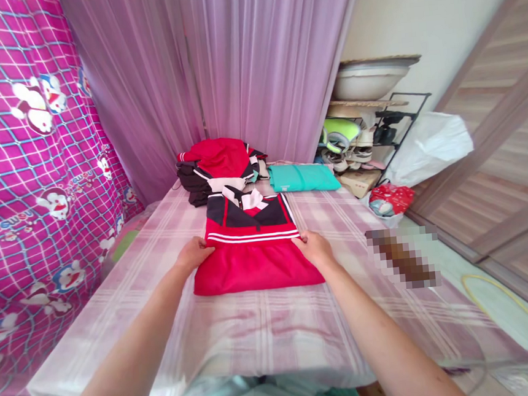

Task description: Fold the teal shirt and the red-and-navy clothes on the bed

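Observation:
A red and navy jacket [258, 266] with a white collar and white-striped band lies partly folded on the plaid tablecloth [258, 340]. At the left end of the striped band, my left hand [194, 254] is closed on the cloth, thumb and fingers pinching its edge. My right hand [315, 247] pinches the opposite end the same way. The red part below the band lies toward me, slightly creased. The navy part with the collar points away. What lies beneath the folds is hidden.
Behind the jacket is a pile of red and dark clothes [221, 158], with a folded teal cloth [303, 177] to its right. A rack holds shoes [361, 146] and a basin [371, 81]. A pixelated brown patch [401, 257] shows at the right. Purple curtains [242, 58] hang behind.

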`<state>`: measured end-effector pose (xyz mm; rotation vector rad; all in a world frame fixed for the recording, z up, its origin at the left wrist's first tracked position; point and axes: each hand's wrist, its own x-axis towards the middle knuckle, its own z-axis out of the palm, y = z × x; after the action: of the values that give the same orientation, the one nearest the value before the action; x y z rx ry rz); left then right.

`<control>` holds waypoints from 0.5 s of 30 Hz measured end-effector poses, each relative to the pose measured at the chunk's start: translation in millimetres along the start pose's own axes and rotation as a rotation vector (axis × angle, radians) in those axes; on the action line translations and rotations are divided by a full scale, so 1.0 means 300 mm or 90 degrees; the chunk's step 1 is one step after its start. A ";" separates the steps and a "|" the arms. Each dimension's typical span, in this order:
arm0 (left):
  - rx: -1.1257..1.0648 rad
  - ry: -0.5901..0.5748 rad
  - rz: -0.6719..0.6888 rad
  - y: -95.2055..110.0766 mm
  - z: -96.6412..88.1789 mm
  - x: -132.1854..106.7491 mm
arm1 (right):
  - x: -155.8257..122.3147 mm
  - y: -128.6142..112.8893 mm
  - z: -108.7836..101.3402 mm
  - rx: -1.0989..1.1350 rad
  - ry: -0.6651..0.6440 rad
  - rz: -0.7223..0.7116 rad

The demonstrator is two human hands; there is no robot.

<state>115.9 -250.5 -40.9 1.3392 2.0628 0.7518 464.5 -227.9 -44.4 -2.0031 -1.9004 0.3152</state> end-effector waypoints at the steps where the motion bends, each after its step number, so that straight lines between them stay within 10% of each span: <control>1: -0.017 -0.010 -0.009 -0.002 0.002 -0.003 | -0.001 0.002 0.015 0.004 0.003 0.002; 7: -0.193 -0.192 -0.032 0.023 -0.051 -0.030 | 0.035 0.024 -0.011 0.054 -0.078 -0.006; 15: -0.235 -0.026 -0.022 -0.003 0.032 -0.002 | 0.016 0.005 0.015 -0.003 0.073 -0.025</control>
<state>122.5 -249.8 -48.0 1.0990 1.8003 1.0231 464.4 -222.6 -48.7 -1.9415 -1.8687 0.1819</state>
